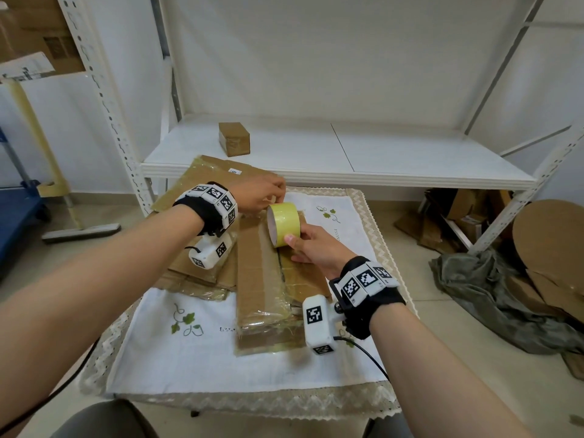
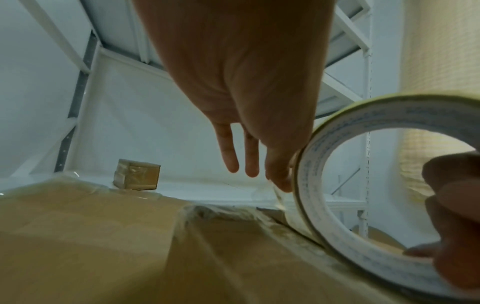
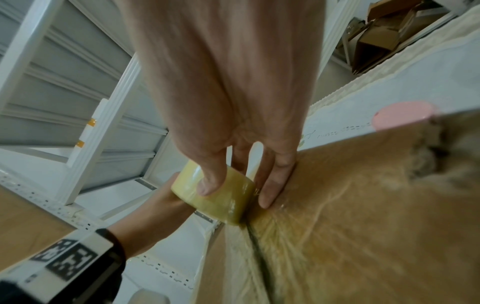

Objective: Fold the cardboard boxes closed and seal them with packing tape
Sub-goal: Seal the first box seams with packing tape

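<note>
A yellow tape roll stands on edge on the far end of a flat cardboard box lying on the table. My right hand grips the roll, thumb on its outer face, while other fingers press the box top beside the centre seam. At the roll's far top my left hand pinches the loose tape end. In the left wrist view a clear strip runs from that fingertip down to the box, beside the roll's white core.
Flattened cardboard is stacked under my left wrist. A small sealed box sits on the white shelf behind. The table has a white cloth. Cardboard scraps and grey fabric lie on the floor at right, a floor tool at left.
</note>
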A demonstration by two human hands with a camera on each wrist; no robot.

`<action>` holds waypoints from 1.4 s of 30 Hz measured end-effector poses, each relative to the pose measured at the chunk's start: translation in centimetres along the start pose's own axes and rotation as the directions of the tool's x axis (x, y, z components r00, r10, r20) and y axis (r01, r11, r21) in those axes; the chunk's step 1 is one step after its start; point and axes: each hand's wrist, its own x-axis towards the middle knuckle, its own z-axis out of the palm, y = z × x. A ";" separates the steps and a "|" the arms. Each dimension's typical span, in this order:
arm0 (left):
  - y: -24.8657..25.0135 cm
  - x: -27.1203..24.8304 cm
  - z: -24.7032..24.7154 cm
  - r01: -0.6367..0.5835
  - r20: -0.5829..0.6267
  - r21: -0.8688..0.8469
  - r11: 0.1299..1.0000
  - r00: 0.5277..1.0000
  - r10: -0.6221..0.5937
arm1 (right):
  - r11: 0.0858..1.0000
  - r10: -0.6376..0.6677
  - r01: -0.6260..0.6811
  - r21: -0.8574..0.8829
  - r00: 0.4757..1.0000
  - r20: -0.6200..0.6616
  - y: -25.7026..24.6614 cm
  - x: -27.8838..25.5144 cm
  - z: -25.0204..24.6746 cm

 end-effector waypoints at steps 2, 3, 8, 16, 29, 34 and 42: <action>-0.2 -0.6 -0.3 0.023 0.002 -0.072 0.997 1.000 -0.023 | 1.000 0.001 -0.001 -0.003 1.000 -0.001 0.0 0.0 0.0; -0.1 -1.1 -0.6 0.063 0.005 -0.140 0.988 0.998 -0.063 | 1.000 0.002 -0.002 -0.005 1.000 -0.002 -0.1 0.0 0.0; 0.4 -2.1 -1.5 0.170 0.004 -0.469 0.867 0.982 -0.190 | 1.000 0.006 -0.006 0.017 1.000 0.005 0.0 -0.2 0.0; 1.4 0.2 -0.8 0.335 0.008 -0.580 0.743 0.914 -0.406 | 0.998 -0.011 0.008 0.059 0.999 0.047 0.0 -1.1 -0.3; 0.2 1.0 1.3 0.465 0.068 -0.612 0.639 0.837 -0.543 | 0.996 0.049 -0.054 0.078 0.997 0.058 -0.9 -0.1 -0.6; -0.1 1.7 2.1 0.480 0.042 -0.596 0.644 0.820 -0.571 | 0.993 0.055 -0.059 0.102 0.997 0.046 -1.0 -0.1 -0.8; -0.8 2.4 2.7 0.543 0.060 -0.517 0.662 0.794 -0.605 | 0.990 0.073 -0.079 0.119 0.996 0.056 -1.2 0.1 -0.8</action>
